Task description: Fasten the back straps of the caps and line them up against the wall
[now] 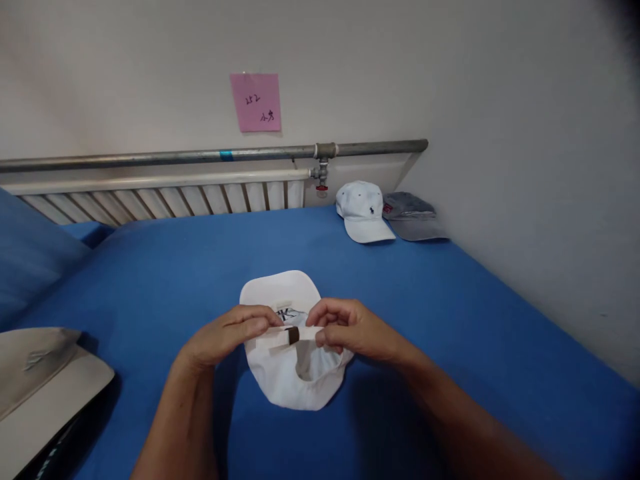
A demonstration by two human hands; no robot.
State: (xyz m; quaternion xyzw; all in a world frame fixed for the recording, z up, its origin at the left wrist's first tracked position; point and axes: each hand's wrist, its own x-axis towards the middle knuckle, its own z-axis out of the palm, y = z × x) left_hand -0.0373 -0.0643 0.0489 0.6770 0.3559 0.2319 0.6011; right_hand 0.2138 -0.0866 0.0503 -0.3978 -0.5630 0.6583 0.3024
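Note:
A white cap lies on the blue bed sheet, its brim pointing away from me and its back opening toward me. My left hand pinches the left end of the cap's back strap. My right hand pinches the right end. A small dark buckle sits on the strap between my two hands. Black lettering shows inside the cap just above the strap.
A white cap and a grey cap lie at the far right corner by the wall. A beige cap lies at the near left. A blue pillow sits left. A radiator, pipe and pink note line the back wall.

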